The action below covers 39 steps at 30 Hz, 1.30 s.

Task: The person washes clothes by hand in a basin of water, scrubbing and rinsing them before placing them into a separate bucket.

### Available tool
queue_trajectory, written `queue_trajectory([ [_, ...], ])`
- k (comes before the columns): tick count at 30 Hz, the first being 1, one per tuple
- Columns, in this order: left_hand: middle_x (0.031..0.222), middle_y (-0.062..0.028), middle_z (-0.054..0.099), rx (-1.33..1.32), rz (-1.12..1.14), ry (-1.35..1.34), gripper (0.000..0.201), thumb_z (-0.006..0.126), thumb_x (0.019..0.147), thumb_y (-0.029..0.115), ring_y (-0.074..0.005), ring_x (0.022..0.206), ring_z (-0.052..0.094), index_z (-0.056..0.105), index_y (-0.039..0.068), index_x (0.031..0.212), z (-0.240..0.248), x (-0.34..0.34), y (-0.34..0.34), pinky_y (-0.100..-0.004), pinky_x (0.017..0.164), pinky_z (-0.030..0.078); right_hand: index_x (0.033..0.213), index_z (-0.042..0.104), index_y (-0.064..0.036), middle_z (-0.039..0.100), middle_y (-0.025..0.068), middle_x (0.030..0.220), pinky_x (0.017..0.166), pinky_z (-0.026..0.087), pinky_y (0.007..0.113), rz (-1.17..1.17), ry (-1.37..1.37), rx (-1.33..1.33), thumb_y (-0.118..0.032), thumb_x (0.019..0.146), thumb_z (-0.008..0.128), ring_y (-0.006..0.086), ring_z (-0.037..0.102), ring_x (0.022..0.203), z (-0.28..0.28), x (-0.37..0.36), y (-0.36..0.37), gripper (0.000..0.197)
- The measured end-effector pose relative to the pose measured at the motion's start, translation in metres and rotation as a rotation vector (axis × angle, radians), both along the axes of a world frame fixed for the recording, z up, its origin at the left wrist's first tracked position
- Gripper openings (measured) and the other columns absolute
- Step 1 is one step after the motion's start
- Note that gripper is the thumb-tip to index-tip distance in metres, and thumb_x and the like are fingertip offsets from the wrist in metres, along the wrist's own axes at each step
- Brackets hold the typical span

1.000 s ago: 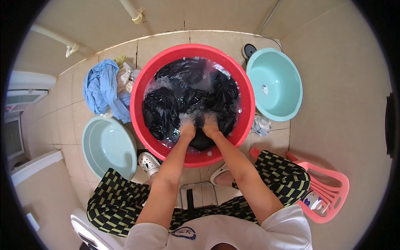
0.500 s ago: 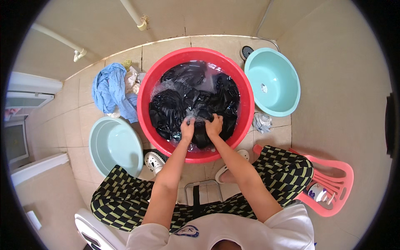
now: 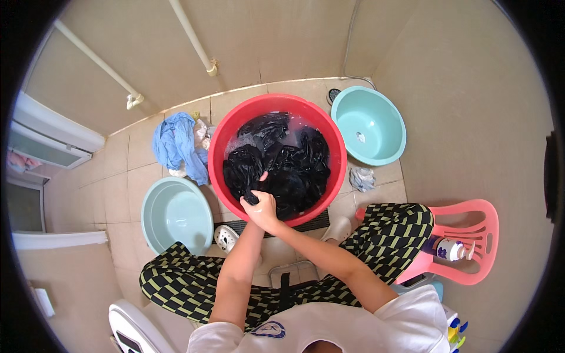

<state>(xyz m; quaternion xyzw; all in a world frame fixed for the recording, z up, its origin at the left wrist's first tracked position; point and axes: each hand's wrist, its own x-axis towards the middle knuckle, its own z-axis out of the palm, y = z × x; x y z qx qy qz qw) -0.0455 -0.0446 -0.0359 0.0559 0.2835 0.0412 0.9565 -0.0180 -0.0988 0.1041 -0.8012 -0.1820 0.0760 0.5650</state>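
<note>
A wide red tub (image 3: 338, 170) holds black wet clothes (image 3: 297, 182) in cloudy, soapy water. At the tub's near edge, my right hand (image 3: 263, 210) crosses over my left wrist, its fingers closed round a bunched fold of black cloth (image 3: 251, 197). Most of my left hand (image 3: 263, 176) lies behind the right hand and the cloth. Only a pink fingertip shows beyond the fold, so its grip is hidden.
Pale blue basins stand at the left (image 3: 206, 220) and far right (image 3: 401, 126). Blue and white laundry (image 3: 176, 144) lies beside the tub, a grey-white bundle (image 3: 362, 178) at its right. A pink chair (image 3: 487, 259) with a pump bottle (image 3: 450, 248) stands right.
My right hand has moved left across the tub onto my left wrist and the cloth there. The left hand, visible before, is now mostly covered. The view has tilted up slightly.
</note>
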Motion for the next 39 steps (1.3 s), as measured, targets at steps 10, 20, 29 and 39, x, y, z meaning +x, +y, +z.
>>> queue_trajectory([
  [10,0.115,-0.007,0.057,0.174,0.044,0.091,0.046,0.034,0.092,0.043,-0.0216,0.102,0.056,0.053,0.01,0.118,0.025,0.04,-0.027,-0.0354,0.09,0.044,0.065,0.055,-0.0037,0.06,0.0152,0.067,0.055,0.047,0.042,-0.096,-0.376,-0.097,-0.021,0.065,0.069,0.0354,0.059,0.061,-0.049,0.08,-0.012,0.022],
  [20,0.11,-0.0085,0.06,0.303,-0.064,0.223,0.044,0.046,0.089,0.04,-0.0229,0.099,0.057,0.055,0.004,0.114,0.049,0.045,-0.025,-0.0359,0.091,0.043,0.092,0.059,-0.0091,0.065,0.015,0.079,0.065,0.05,0.044,-0.093,-0.164,-0.528,-0.032,0.073,0.064,0.0356,0.062,0.071,-0.097,0.108,-0.049,0.03],
  [29,0.135,-0.0226,0.028,1.718,-0.673,0.541,0.107,0.077,0.065,0.031,-0.0361,0.122,0.033,0.007,0.014,0.143,0.002,0.037,-0.006,-0.0408,0.102,0.03,0.128,0.042,-0.0195,0.045,0.0213,0.118,0.084,0.042,0.049,0.229,-0.095,-0.618,-0.043,0.073,0.063,0.0392,0.049,0.105,-0.118,0.105,-0.083,0.063],
  [39,0.145,-0.0114,0.018,2.037,-1.446,0.528,0.131,0.083,0.052,0.043,-0.0311,0.134,0.017,-0.009,0.021,0.143,-0.02,0.062,-0.01,-0.0492,0.1,0.028,0.135,0.033,-0.0202,0.033,0.0208,0.131,0.092,0.035,0.055,0.482,0.045,-0.896,-0.051,0.075,0.062,0.0388,0.038,0.117,-0.154,0.121,-0.08,0.074],
])
